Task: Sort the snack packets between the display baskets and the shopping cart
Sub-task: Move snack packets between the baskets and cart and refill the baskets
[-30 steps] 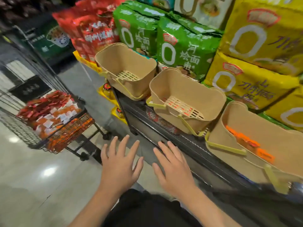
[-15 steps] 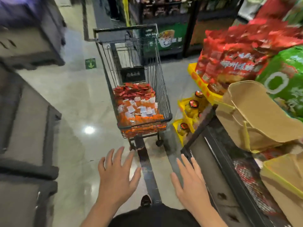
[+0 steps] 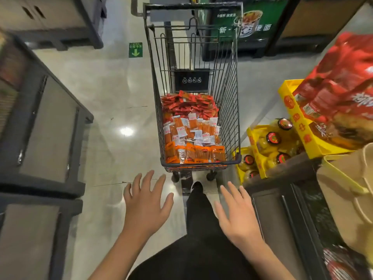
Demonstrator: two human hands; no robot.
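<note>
The view is now swinging from the baskets to the shopping cart (image 3: 193, 98) at frame centre, its snack packets (image 3: 191, 128) piled inside; left hand (image 3: 146, 205) and right hand (image 3: 238, 215) are hovering spread wide, empty, likely readying to reach in.

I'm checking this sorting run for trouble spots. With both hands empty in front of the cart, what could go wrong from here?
1. The snack packets lie in loose, overlapping bands, so a grab by the left hand or right hand may mix kinds.
2. The shopping cart stands on wheels and might roll if leaned on.
3. The display basket sits tilted and may spill packets.
</note>
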